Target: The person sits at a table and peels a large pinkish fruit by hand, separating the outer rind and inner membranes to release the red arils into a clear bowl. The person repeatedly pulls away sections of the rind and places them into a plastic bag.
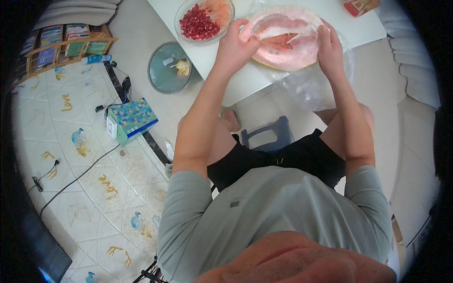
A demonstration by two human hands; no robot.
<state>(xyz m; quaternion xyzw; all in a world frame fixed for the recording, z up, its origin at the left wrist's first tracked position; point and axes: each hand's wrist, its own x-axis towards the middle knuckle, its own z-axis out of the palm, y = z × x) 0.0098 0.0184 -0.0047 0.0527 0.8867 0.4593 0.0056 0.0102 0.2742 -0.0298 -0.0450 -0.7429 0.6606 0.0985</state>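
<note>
A large pomelo piece point(306, 53) with thick pinkish-white pith and pink flesh showing in its middle is held over the table point(237, 90). My left hand point(238, 46) grips its left edge, with the thumb near the torn membrane. On the opposite side my right hand point(329, 49) holds the rind, thumb on top and fingers behind. Beneath the fruit lies a clear plastic bag point(308, 92), hanging over the table's near edge. Just left of the fruit, a clear bowl point(178, 33) contains red pomegranate seeds point(199, 23) and peeled pomelo flesh point(217, 10).
A round bin point(159, 70) with scraps stands on the floor left of the table. At the top right is a red carton point(359, 7). Below me sits a blue plastic stool point(267, 132). A patterned box point(134, 116) and cables lie on the left surface beside a bookshelf point(67, 49).
</note>
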